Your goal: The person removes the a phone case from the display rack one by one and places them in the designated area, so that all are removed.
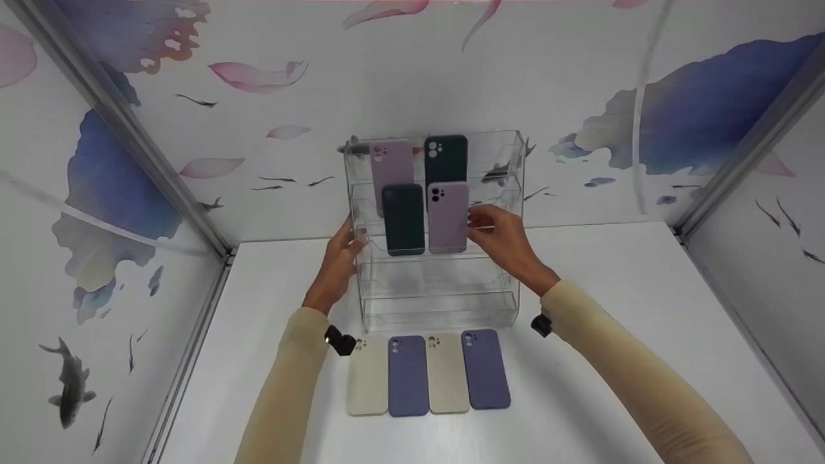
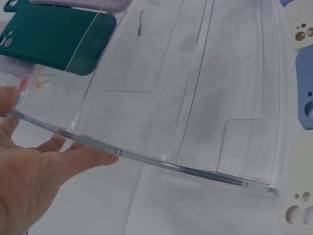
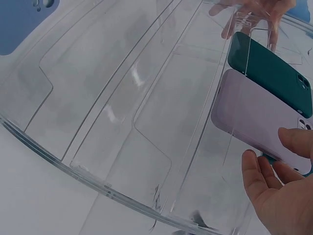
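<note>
A clear acrylic tiered rack [image 1: 438, 316] stands upright on the table. My right hand [image 1: 499, 235] pinches the right edge of a lilac phone case [image 1: 449, 222] in a middle tier; in the right wrist view the thumb [image 3: 296, 141] lies over its face and the fingers sit at its edge. Beside it on the left stands a dark green phone case [image 1: 404, 222]. One tier higher are a pink phone case [image 1: 391, 164] and another dark green phone case [image 1: 451, 158]. My left hand [image 1: 338, 261] grips the rack's left side wall, thumb in front and fingers along the outside [image 2: 93, 157].
In front of the rack lie two cream phone cases, one at the left [image 1: 368, 380], alternating with two purple-blue phone cases, one at the right end [image 1: 486, 370]. Printed panels [image 1: 412, 77] enclose the white table [image 1: 612, 322] at the back and sides.
</note>
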Available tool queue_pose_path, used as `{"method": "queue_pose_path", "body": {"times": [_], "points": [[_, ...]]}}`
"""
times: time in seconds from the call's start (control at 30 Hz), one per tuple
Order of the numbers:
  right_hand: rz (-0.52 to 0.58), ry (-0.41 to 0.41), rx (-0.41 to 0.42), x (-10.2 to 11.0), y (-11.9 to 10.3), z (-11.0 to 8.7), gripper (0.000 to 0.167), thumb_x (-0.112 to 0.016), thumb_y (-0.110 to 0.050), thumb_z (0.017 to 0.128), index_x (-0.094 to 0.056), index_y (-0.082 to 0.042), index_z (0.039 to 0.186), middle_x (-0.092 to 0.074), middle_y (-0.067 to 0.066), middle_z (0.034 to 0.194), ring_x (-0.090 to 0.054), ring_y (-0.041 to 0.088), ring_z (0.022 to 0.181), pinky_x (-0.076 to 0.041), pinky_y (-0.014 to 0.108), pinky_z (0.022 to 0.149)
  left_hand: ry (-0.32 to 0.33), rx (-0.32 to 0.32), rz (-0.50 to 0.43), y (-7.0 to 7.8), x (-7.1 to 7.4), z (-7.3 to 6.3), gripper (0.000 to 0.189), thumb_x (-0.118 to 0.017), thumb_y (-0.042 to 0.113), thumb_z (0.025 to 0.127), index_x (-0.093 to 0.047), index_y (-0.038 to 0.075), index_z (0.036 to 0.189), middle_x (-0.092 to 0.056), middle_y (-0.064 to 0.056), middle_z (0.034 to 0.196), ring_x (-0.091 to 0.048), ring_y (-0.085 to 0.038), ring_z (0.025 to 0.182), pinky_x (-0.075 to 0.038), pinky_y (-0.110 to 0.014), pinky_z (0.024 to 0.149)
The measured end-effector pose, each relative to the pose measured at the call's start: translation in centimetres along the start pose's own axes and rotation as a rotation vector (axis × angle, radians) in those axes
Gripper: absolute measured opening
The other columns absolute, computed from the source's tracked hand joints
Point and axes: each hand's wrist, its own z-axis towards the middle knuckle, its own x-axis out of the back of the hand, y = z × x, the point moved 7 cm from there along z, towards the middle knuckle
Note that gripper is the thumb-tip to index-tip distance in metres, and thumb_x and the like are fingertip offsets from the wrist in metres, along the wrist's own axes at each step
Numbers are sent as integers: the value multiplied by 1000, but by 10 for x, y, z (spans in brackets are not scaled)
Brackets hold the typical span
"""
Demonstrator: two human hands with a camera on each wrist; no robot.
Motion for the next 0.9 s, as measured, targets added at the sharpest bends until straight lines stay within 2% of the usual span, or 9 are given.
{"method": "queue_pose_path", "body": {"times": [0.43,0.67,0.9], "points": [[-15,50,-2,-6,4,2,27,-80,2,99,-76,5,126,-79,20,115,-77,35,106,-63,51,95,-4,-11,14,1,-1,-1,71,-49,30,118,-12,28,179,-28,-15,179,-29,-38,164,-29,-73,126],[-20,67,22,-9,4,-1,14,-80,1,100,-80,0,114,-80,14,108,-77,29,102,-64,37,88,4,0,5,1,-1,-1,71,-49,28,119,-12,29,179,-26,-17,179,-28,-39,165,-27,-74,126],[55,122,31,-2,-2,-4,13,-80,2,99,-80,-1,112,-80,13,107,-77,27,102,-60,24,85,1,-3,-1,2,0,-1,69,-47,24,119,-13,26,179,-27,-16,179,-28,-38,165,-30,-71,126]]}}
